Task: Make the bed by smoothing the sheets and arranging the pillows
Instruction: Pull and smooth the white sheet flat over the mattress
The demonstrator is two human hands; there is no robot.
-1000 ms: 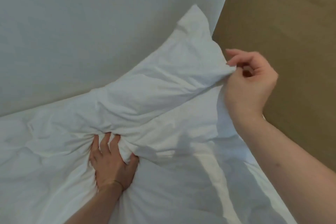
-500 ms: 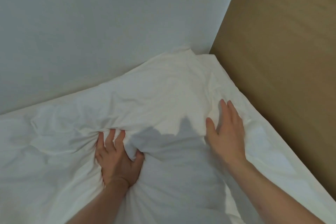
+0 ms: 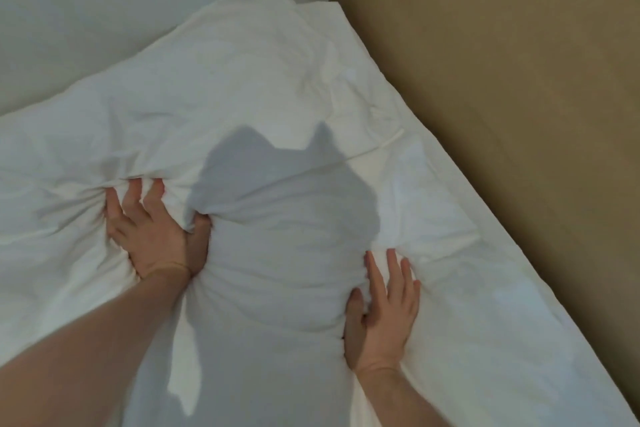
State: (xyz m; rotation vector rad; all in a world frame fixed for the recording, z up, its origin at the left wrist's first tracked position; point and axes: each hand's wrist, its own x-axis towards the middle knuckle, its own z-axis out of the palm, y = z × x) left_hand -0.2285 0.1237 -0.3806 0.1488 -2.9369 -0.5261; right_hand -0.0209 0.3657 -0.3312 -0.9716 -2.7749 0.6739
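Fingers (image 3: 136, 198) of the left hand (image 3: 152, 236) are curled into the white pillow (image 3: 242, 97), and the thumb presses from the other side, so a bunch of its cloth is pinched tight between them. Creases run out from this grip to the left. On the right hand (image 3: 384, 315) the fingers (image 3: 391, 270) are spread narrow and dig into the cloth, with the thumb tucked under a fold, so it also holds the fabric. Between both hands the cloth swells up in a rounded bulge, which is covered by a dark shadow. The pillow lies on the white sheet (image 3: 502, 305), its far corner pointing into the corner where the pale wall (image 3: 104, 10) meets the brown headboard (image 3: 519, 80). Both forearms are bare.
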